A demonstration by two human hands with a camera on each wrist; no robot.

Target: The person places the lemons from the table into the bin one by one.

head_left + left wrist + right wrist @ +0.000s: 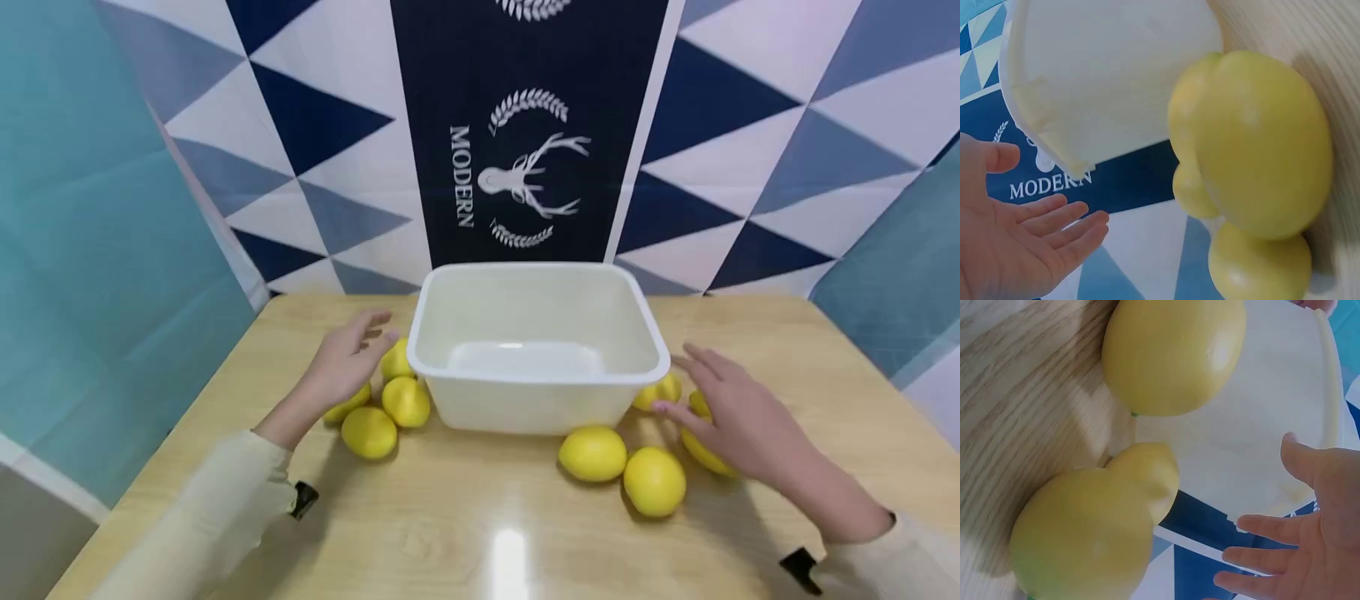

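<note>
A white plastic tub stands near the back of the table, its inside showing bare. My left hand hovers over the lemons at the tub's left, fingers extended and holding nothing. Several lemons lie there, among them a front one and one beside the tub. On the other side my right hand is spread above more lemons, also holding nothing, and partly hides a lemon. Two lemons, one at the tub's front corner and one nearer, lie in front. Both wrist views show the palms and extended fingers.
The light wood table ends at a patterned cloth with a deer print, hanging right behind the tub. Teal cloth hangs along the left, and more at the right.
</note>
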